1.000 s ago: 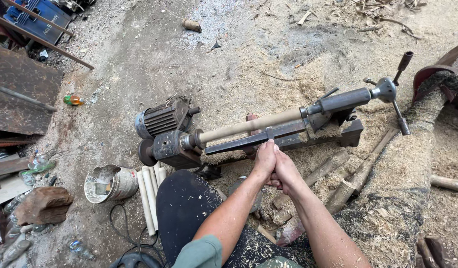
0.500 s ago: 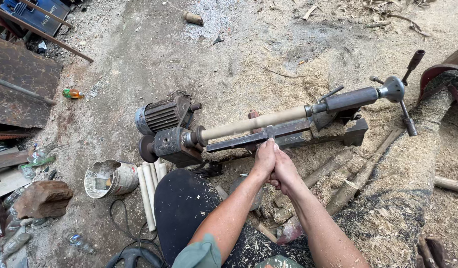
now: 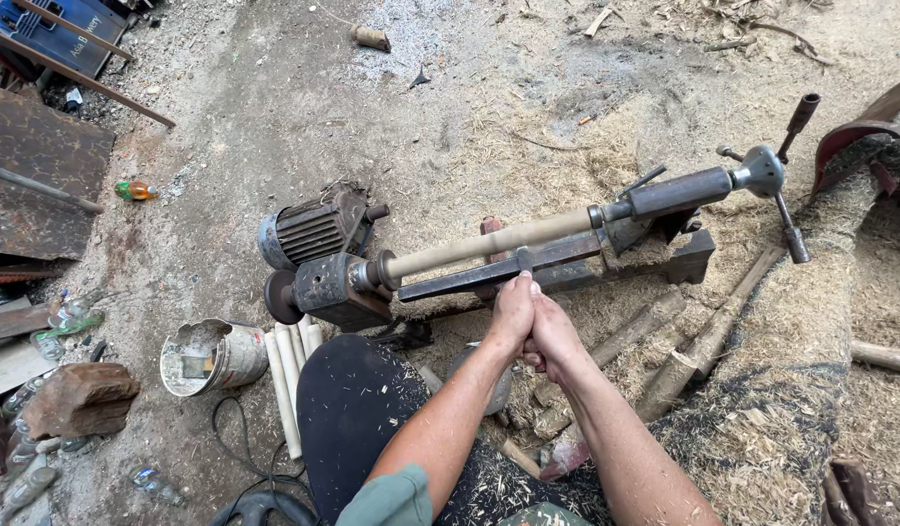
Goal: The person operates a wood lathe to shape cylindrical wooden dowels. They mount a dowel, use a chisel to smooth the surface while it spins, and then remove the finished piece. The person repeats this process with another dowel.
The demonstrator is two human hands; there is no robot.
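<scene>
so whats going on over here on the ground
A person sits on the ground at a small wood lathe driven by an electric motor. A pale wooden spindle is mounted between its two ends. Both hands, left hand and right hand, are clasped together on a tool braced on the tool rest against the spindle. Sawdust lies all around, and finished pale sticks lie beside a bucket.

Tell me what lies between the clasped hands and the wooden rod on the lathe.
In the head view, a dark metal tool rest bar runs between the hands and the wooden rod.
</scene>
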